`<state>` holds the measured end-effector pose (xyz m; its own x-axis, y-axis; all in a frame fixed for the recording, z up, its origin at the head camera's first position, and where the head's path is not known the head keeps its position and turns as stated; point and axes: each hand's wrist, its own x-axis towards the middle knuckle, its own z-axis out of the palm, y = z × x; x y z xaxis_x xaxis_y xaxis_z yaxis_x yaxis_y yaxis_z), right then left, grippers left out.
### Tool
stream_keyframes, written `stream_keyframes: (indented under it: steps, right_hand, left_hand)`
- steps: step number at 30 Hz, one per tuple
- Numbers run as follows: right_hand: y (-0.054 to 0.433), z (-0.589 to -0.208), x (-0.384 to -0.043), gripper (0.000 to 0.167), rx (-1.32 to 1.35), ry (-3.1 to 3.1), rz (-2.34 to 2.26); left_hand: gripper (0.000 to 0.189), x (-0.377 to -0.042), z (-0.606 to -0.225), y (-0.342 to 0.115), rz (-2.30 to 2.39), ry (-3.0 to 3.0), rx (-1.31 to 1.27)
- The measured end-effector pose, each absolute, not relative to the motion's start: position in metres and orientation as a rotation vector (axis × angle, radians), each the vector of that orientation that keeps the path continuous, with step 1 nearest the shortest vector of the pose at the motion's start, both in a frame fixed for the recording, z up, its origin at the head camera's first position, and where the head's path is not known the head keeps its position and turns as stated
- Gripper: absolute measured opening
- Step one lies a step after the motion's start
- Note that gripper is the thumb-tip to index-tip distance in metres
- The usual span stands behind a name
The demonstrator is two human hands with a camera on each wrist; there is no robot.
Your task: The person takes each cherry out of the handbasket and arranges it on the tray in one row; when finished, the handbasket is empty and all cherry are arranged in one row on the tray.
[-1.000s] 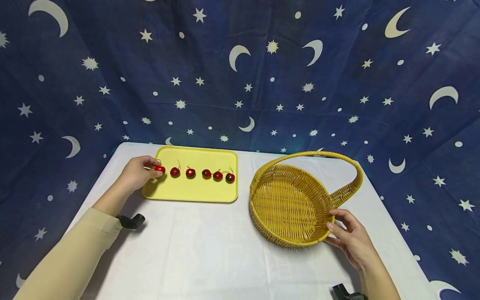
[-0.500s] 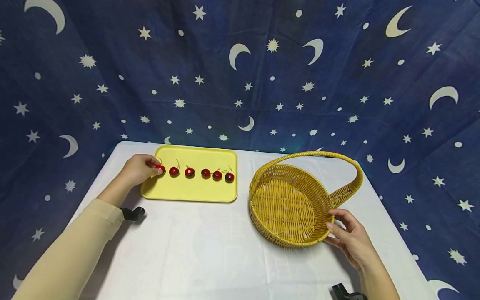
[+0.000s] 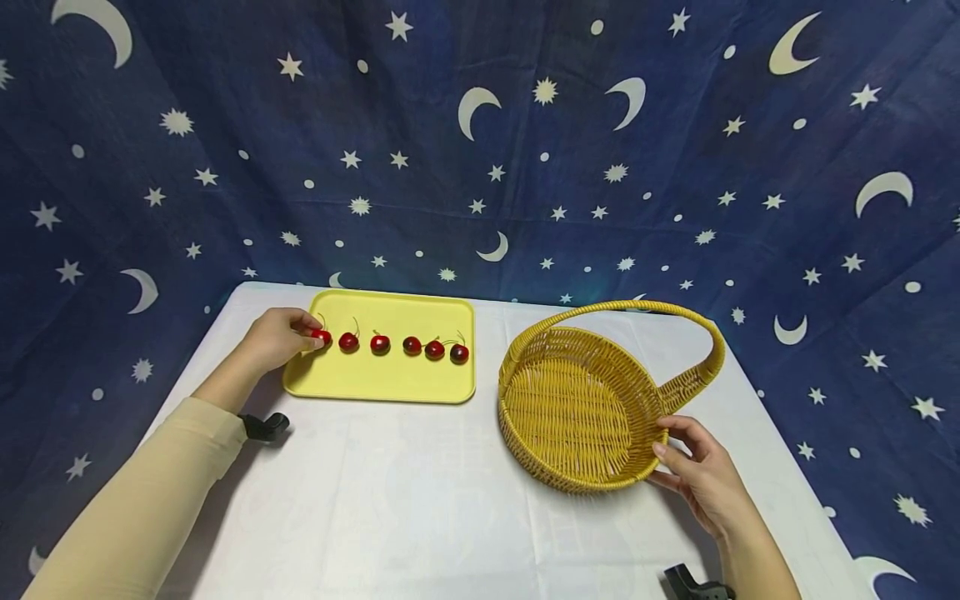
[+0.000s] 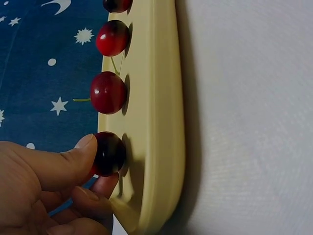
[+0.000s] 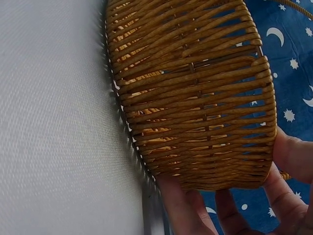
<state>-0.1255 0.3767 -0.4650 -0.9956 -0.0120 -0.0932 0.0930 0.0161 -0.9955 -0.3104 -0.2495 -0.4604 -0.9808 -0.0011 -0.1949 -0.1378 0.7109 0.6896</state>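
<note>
My left hand (image 3: 279,340) pinches a cherry (image 4: 109,154) between thumb and fingers at the left end of the yellow tray (image 3: 375,385). The cherry sits low over the tray's surface. Beside it, a row of several dark red cherries (image 3: 380,344) with thin stems stretches to the right across the tray. My right hand (image 3: 697,471) grips the near right rim of a round wicker basket (image 3: 570,417), its thumb on the rim and fingers against the outer wall. Nothing lies inside the basket, and its tall woven handle (image 3: 622,307) arches over it.
The tray and basket stand on a white-covered table (image 3: 405,492), with a gap of white cloth between them. A dark blue curtain (image 3: 420,150) with moons and stars hangs behind and along both sides.
At first my left hand held the cherry at the tray's left end; it has since shifted very slightly, lowering the cherry there. The right hand and basket stay nearly still.
</note>
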Motion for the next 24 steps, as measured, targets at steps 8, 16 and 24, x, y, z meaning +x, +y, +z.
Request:
stream_keyframes:
  steps: [8, 16, 24]
  right_hand:
    - [0.374, -0.465, -0.126, 0.039, 0.146, 2.244, -2.119]
    - [0.374, -0.460, -0.129, 0.044, 0.143, 2.293, -2.079]
    - [0.374, -0.445, -0.125, 0.045, 0.156, 2.562, -1.859]
  left_hand:
    - [0.040, -0.313, -0.459, -0.252, 1.130, 2.707, -0.166]
    - [0.044, -0.309, -0.455, -0.261, 1.106, 2.762, -0.107]
    - [0.056, -0.286, -0.443, -0.260, 1.051, 2.923, -0.084]
